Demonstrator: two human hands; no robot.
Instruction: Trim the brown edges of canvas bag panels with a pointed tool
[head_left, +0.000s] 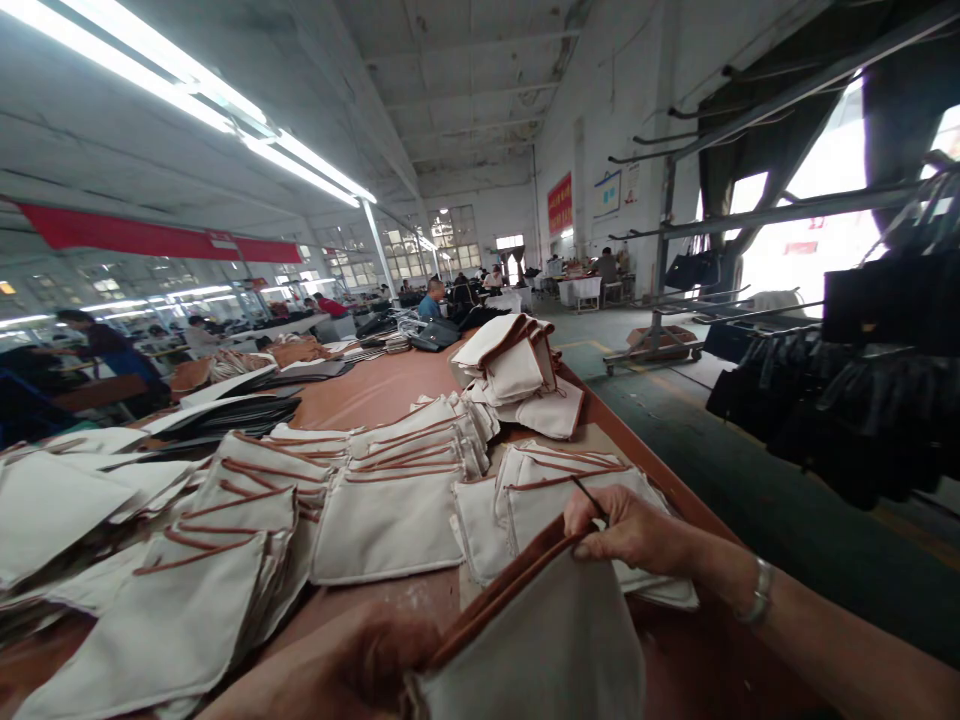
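My left hand (360,665) grips the lower left end of a white canvas pouch with a brown leather rim (547,640), held up near the table's front edge. At the pouch's upper right corner, my right hand (630,530) pinches a thin dark stick-like tool (589,497) against the brown rim. A metal bracelet sits on my right wrist (761,590). Just behind the hands, stacks of the same white pouches (390,520) lie on the brown table (390,390).
More fanned pouch stacks (225,530) cover the left of the table, and a taller pile (517,365) stands farther back. Dark leather sheets (247,410) lie at mid-left. A rack with black bags (862,400) stands to the right across a green aisle. Other workers sit far off.
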